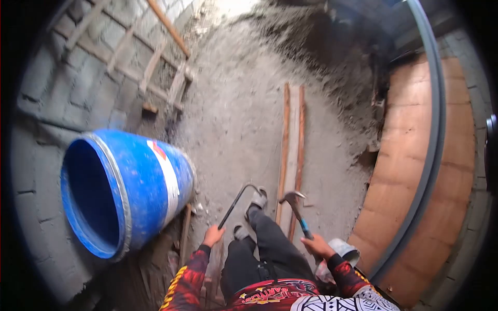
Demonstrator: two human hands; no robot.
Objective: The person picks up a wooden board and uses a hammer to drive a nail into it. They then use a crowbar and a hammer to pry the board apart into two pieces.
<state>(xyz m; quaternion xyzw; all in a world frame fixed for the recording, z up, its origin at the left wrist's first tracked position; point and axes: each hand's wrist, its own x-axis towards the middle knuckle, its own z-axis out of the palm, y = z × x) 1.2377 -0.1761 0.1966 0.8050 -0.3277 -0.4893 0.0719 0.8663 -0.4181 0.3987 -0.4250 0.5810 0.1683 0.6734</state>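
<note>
My left hand (pixel 212 236) is closed around the lower end of a thin black pry bar (pixel 234 206), whose hooked end points up and away from me, near my foot. In my right hand (pixel 318 244) is a claw hammer (pixel 294 207), gripped by its handle, with a blue band showing above my fingers. Its metal head is raised in front of me, over the lower part of a long wooden plank piece (pixel 293 140) with edge strips that lies on the ground.
A blue plastic drum (pixel 142 181) stands to the left, its mouth facing me. Plywood sheets (pixel 404 171) and long grey pipes (pixel 433 129) lean along the right. A wooden ladder-like frame (pixel 124 65) rests against the block wall. A whitish bucket (pixel 346 250) is beside my right arm. Loose soil covers the ground.
</note>
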